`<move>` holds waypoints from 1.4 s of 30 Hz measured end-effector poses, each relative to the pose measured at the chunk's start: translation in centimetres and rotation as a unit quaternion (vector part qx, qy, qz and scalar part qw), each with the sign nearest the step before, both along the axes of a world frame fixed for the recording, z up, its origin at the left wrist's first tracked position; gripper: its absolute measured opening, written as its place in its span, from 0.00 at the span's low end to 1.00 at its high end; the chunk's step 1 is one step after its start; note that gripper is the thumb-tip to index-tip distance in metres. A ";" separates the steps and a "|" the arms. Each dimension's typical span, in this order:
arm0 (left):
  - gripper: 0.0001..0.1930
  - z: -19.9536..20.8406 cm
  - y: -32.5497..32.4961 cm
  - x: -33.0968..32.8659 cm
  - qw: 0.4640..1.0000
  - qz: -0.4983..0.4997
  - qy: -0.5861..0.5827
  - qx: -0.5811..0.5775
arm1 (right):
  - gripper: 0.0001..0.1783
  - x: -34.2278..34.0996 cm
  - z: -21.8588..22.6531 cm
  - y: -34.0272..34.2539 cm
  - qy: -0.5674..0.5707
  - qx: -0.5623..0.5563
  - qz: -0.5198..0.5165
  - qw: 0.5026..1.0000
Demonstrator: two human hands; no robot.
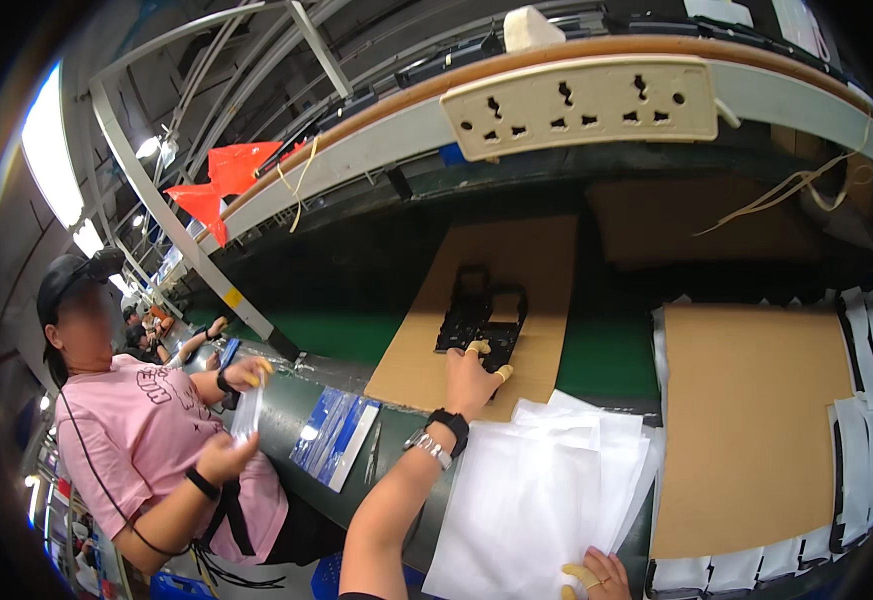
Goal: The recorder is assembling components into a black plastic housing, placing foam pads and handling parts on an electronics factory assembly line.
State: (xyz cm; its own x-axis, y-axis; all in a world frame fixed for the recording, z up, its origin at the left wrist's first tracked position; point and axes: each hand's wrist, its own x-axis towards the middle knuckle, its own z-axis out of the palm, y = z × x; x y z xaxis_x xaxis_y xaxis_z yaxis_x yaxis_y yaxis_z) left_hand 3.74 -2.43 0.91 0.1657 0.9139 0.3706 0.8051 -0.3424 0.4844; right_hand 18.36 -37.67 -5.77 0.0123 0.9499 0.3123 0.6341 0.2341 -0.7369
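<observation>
Two black plastic frame-like parts [502, 330] lie side by side on a brown cardboard sheet [422, 345]. My left hand [471, 382], with yellow finger cots and a watch and bracelet on the wrist, reaches over the near end of the right-hand part. Its thumb and fingertips grip that end, which the hand partly covers. A loose stack of thin white sheets [527, 490] fans out nearer to me. At its lower right corner my right hand [602, 577], also in finger cots, has its fingers curled on a sheet edge; the lower frame edge cuts the hand off.
Right of the stack, a cardboard sheet [752, 430] covers rows of white-wrapped pieces [867, 400]. A blue-and-white packet [337, 437] and tweezers [373, 453] lie left of my forearm. A co-worker in pink [157, 420] handles something thin and pale. A power strip [582, 107] hangs above.
</observation>
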 end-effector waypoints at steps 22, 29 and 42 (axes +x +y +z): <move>0.13 11.8 -20.5 -1.2 0.968 -0.114 0.011 0.223 | 0.19 0.1 0.9 0.4 0.015 -0.016 0.026 0.999; 0.12 13.6 -23.7 -2.1 0.981 -0.144 0.126 0.008 | 0.20 0.3 1.7 0.3 0.023 -0.041 0.014 0.999; 0.44 0.7 -21.5 -10.1 0.987 0.128 0.077 -0.059 | 0.24 0.2 1.6 0.3 0.008 -0.036 0.034 0.999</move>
State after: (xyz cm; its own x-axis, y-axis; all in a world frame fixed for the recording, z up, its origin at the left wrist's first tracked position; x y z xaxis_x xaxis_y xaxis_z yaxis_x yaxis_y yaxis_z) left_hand -6.40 -23.96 1.61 -0.0298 0.9684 0.2478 0.9249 -0.0673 0.3743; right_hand 18.60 -37.33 -4.15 -0.0493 0.9689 0.2426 0.6064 0.2221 -0.7635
